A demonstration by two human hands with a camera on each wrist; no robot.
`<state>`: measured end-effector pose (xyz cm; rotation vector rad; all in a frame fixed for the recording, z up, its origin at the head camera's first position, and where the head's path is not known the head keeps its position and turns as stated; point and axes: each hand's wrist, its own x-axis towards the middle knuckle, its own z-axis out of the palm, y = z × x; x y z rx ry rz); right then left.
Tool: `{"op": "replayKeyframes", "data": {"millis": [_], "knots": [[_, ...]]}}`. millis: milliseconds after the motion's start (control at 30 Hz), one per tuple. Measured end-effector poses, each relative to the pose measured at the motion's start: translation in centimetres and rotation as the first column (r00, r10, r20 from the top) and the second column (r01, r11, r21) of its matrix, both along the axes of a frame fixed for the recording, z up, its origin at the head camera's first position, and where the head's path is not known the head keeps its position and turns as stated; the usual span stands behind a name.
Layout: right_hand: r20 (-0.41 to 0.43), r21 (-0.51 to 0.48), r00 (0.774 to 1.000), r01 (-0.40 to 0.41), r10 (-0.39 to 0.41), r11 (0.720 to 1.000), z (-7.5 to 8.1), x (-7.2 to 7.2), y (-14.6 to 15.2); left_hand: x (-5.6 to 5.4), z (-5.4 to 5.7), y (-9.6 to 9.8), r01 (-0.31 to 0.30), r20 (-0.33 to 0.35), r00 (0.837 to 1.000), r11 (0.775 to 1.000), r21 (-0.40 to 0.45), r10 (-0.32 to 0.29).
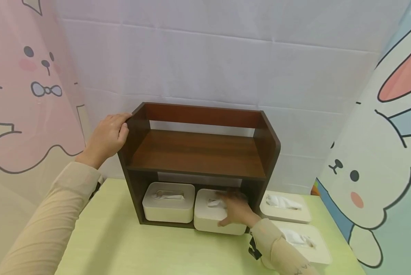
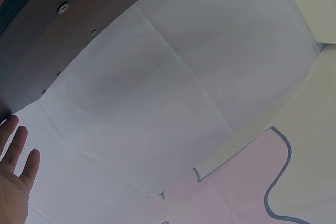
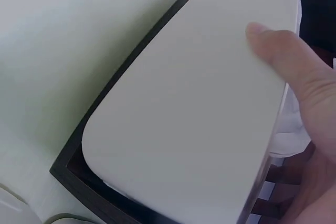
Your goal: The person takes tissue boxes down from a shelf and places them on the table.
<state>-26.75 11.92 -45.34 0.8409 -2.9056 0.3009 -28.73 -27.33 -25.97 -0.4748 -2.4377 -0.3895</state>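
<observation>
A white tissue box (image 1: 219, 225) sits in the lower right of the dark brown shelf unit (image 1: 198, 152), its front a little past the shelf edge. My right hand (image 1: 237, 210) holds this box from above, thumb on its front face and fingers over the lid; in the right wrist view the thumb (image 3: 278, 51) lies across the pale front (image 3: 184, 103). Beside it on the left stands another white tissue box (image 1: 169, 214), a tissue in its slot. My left hand (image 1: 107, 135) rests against the unit's upper left side; in the left wrist view its fingers (image 2: 16, 145) extend straight to the panel (image 2: 79, 30).
Two more white tissue boxes (image 1: 303, 215) (image 1: 323, 248) lie right of the unit on the yellow-green table (image 1: 150, 248), partly behind my right sleeve. A white cloth (image 1: 205, 65) hangs behind, with cartoon-printed curtains (image 1: 380, 172) at both sides.
</observation>
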Motion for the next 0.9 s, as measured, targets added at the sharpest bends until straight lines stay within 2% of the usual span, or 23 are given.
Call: {"op": "replayKeyframes", "data": {"millis": [267, 367, 667, 900], "knots": [[0.033, 0.017, 0.999, 0.021, -0.021, 1.0, 0.6, 2.2, 0.3, 0.0, 0.0, 0.0, -0.008, 0.006, 1.0, 1.0, -0.003, 0.008], [0.008, 0.031, 1.0, 0.024, -0.024, 0.999, 0.6, 3.1, 0.4, 0.0, -0.1, 0.0, -0.01, 0.007, 1.0, 1.0, -0.004, 0.01], [-0.018, 0.051, 1.0, 0.002, -0.001, 0.999, 0.2, 5.7, 0.2, 0.0, -0.1, 0.0, -0.006, 0.004, 1.0, 1.0, 0.006, 0.006], [-0.041, 0.096, 0.999, -0.006, 0.01, 0.995, -0.7, 7.6, 0.2, 0.0, -0.2, 0.0, -0.016, 0.012, 1.0, 1.0, 0.004, 0.016]]}}
